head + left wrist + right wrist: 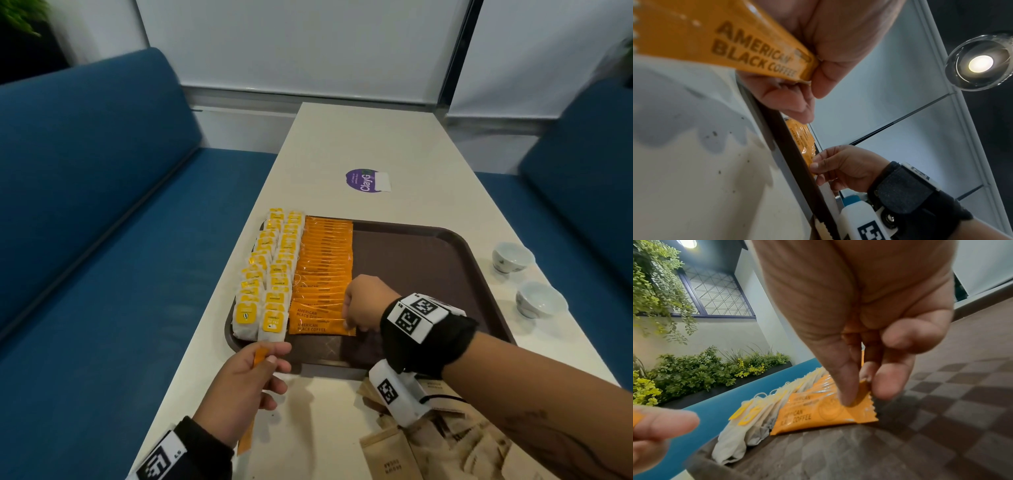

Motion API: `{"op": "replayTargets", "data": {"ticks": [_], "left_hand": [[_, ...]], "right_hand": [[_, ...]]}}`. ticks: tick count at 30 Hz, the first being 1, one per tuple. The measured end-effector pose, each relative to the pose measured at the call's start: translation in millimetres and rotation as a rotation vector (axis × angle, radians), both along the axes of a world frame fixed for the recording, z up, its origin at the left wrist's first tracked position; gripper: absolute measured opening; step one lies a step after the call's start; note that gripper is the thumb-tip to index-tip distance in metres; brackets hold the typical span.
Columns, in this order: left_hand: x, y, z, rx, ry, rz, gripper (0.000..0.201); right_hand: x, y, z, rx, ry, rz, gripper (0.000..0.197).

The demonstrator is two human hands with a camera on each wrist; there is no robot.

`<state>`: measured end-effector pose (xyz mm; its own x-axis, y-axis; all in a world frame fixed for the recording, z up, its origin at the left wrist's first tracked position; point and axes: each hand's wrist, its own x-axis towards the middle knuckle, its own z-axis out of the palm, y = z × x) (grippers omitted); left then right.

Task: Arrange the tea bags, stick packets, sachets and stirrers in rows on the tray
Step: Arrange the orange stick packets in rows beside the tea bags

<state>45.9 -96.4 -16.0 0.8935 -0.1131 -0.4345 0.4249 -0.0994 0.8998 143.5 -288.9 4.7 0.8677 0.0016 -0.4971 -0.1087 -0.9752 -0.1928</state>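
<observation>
White table [342, 144], right hand [361, 303] pinching nearest tray sachet [320, 328], left hand [239, 387] gripping another

The brown tray [411, 253] is the landmark. Its left part is filled by two rows of tea bags [270, 274] and, just right of them, a row of orange coffee sticks [325, 260]. Right of the sticks the tray floor lies bare to the right rim. The right hand [361, 305] sits at the near end of the stick row, its forearm crossing the tray's near right corner. The left hand [239, 383] hovers at the near left rim, holding a stick. Near the right rim stand two small cups [527, 277]; brown sachets [445, 442] lie on the desk [359, 137] before the near rim. Beyond the far rim the desk carries only a flat purple sticker [366, 180].
</observation>
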Motion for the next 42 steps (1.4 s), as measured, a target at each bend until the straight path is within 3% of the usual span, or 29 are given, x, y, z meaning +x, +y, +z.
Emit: {"op": "replayTargets", "data": {"ticks": [4, 17, 22, 27, 30, 36, 38, 42], "left_hand": [[0.7, -1.3, -1.1, 0.012, 0.006, -0.007, 0.028], [-2.2, -3.4, -1.1, 0.024, 0.004, -0.019, 0.028], [-1.1, -4.0, -4.4, 0.004, -0.006, -0.023, 0.028], [-3.1, -7.0, -3.5, 0.063, -0.126, 0.007, 0.031], [-0.3, -5.5, 0.4, 0.051, -0.209, 0.026, 0.034], [10.8, -16.3, 24.6, -0.433, -0.094, 0.173, 0.037], [10.7, -22.4, 31.1, -0.483, -0.141, 0.165, 0.035], [11.4, -26.9, 28.3, -0.527, -0.181, 0.148, 0.036]], "right_hand": [[-2.0, 2.7, -5.6, -0.002, -0.018, 0.004, 0.039], [-12.5, 11.5, -2.6, -0.003, -0.061, 0.046, 0.019], [-20.6, 15.5, 6.3, -0.006, -0.127, 0.134, 0.026], [-25.6, 17.9, 14.5, 0.028, -0.181, 0.155, 0.023], [-31.2, 13.4, 24.2, 0.18, -0.253, 0.134, 0.017], [-64.8, 13.3, 39.4, 0.799, -0.013, 0.044, 0.015], [-74.6, 13.6, 35.7, 0.892, 0.024, 0.026, 0.006], [-84.8, 9.9, 26.2, 0.938, 0.01, -0.057, 0.017]]}}
